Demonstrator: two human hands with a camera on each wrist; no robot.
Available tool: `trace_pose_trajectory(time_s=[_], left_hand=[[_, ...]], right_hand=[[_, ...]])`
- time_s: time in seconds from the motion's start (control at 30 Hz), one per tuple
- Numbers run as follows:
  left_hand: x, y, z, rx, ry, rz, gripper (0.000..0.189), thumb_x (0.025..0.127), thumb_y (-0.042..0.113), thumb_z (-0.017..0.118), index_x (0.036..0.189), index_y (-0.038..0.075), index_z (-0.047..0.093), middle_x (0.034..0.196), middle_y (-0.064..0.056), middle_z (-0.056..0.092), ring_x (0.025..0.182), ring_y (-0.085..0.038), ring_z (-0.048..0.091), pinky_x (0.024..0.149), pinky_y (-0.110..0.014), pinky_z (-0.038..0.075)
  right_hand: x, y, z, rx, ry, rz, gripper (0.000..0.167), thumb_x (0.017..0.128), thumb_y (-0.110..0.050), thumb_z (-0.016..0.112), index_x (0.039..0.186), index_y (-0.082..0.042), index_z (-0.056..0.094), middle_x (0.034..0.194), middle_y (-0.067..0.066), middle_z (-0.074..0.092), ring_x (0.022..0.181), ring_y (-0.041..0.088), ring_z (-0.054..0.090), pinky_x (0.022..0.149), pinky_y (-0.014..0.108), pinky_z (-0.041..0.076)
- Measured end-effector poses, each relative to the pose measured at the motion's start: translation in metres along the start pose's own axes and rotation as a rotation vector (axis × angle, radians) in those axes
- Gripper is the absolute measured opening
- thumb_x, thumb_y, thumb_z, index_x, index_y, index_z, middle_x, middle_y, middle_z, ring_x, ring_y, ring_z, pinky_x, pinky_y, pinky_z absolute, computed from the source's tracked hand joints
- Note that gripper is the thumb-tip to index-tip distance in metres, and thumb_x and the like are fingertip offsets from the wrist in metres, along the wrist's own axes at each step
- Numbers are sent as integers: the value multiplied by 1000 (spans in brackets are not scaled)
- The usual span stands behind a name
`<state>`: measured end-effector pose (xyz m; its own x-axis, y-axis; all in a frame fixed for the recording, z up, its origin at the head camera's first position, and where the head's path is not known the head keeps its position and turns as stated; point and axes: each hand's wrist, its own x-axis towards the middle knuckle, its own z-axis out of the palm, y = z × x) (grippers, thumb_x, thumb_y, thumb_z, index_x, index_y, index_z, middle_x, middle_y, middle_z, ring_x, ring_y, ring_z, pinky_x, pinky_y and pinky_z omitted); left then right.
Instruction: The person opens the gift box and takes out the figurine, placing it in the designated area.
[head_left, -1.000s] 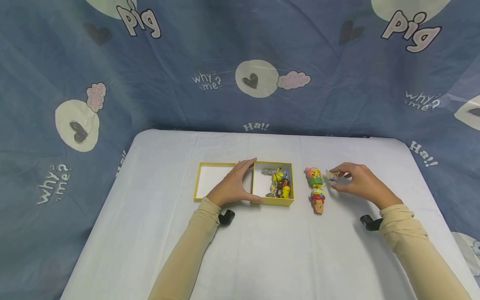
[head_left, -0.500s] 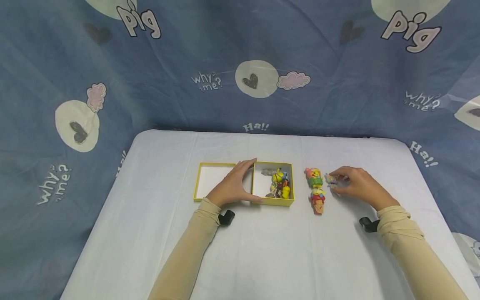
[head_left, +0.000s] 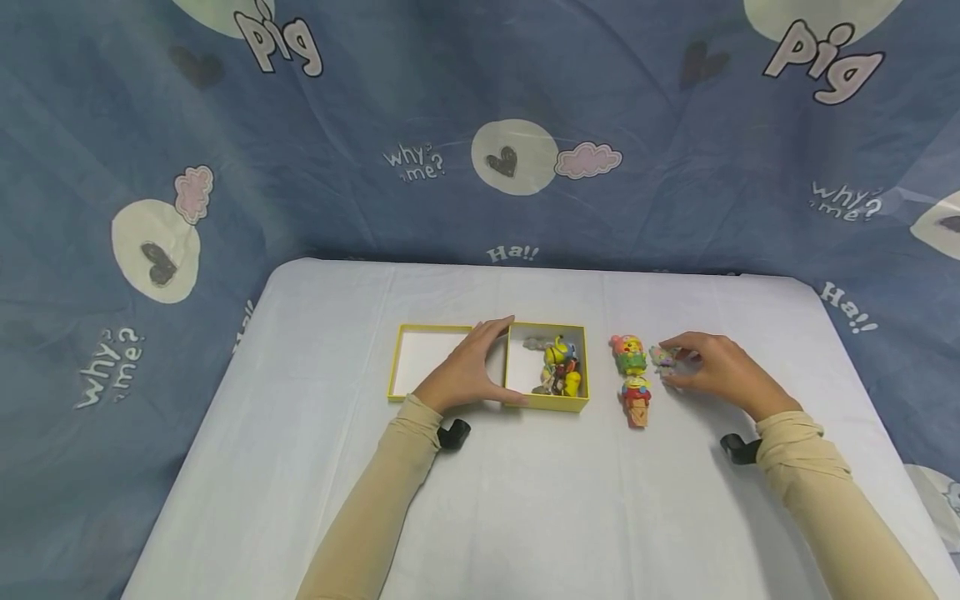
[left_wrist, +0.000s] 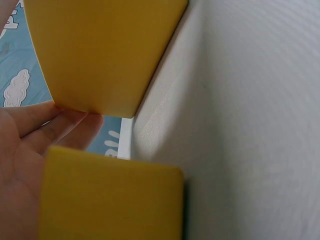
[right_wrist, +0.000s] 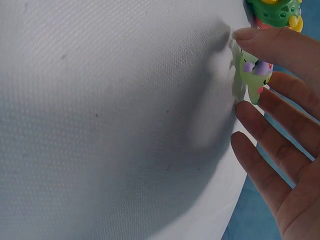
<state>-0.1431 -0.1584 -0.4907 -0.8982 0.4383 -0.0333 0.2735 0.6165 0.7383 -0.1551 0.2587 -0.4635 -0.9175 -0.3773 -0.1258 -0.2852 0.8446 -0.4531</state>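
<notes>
My left hand [head_left: 472,371] spans the open yellow box [head_left: 551,402] at its left end, thumb at the near wall and fingers at the far wall. In the left wrist view its fingertips [left_wrist: 87,120] touch a yellow wall [left_wrist: 107,55]. Several small figurines [head_left: 561,367] lie inside the box. On the right, my right hand [head_left: 716,371] has thumb and fingers around a small pale green and lilac figurine [right_wrist: 256,75] close to the white cloth. The thumb partly covers it in the right wrist view; the other fingers are spread.
Left of the box lies a shallow yellow-rimmed lid [head_left: 431,328], partly behind my left hand. Two colourful figurines, a pink-and-green one [head_left: 630,357] and a red one with a cone-like brown base [head_left: 636,404], lie end to end. A blue printed curtain [head_left: 360,208] hangs behind the white table [head_left: 540,517].
Between the first frame and the middle one, my right hand and the small pale figurine shift slightly toward me, and the fingertips part a little. The left hand and the box keep their place.
</notes>
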Motion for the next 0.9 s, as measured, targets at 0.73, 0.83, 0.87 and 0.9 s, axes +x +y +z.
trace_pose_trajectory(time_s=[0.73, 0.83, 0.87, 0.9], left_hand=[[0, 1, -1, 9, 3, 0, 132, 59, 61, 96, 165, 24, 26, 168, 1, 32, 160, -35, 21, 127, -59, 29], [0, 0, 0, 13, 5, 1, 132, 59, 61, 96, 165, 24, 27, 168, 1, 33, 160, -33, 23, 127, -58, 29], [1, 0, 0, 15, 5, 3, 131, 59, 61, 96, 165, 24, 27, 167, 1, 33, 159, -32, 24, 126, -58, 30], [1, 0, 0, 15, 5, 5, 131, 59, 60, 96, 165, 24, 27, 167, 1, 33, 159, -31, 24, 126, -57, 30]], right_hand=[[-1, -43, -23, -53, 68, -60, 53, 84, -23, 86, 129, -3, 70, 122, 19, 74, 107, 37, 71, 87, 56, 60], [1, -62, -26, -65, 61, -58, 53, 84, -25, 86, 130, -3, 70, 124, 19, 73, 109, 37, 71, 88, 57, 59], [2, -68, -26, -68, 57, -56, 54, 84, -25, 86, 130, -3, 70, 124, 19, 73, 109, 37, 71, 88, 56, 59], [2, -73, -27, -73, 53, -52, 54, 84, -25, 87, 130, -4, 70, 123, 18, 74, 109, 37, 71, 88, 56, 59]])
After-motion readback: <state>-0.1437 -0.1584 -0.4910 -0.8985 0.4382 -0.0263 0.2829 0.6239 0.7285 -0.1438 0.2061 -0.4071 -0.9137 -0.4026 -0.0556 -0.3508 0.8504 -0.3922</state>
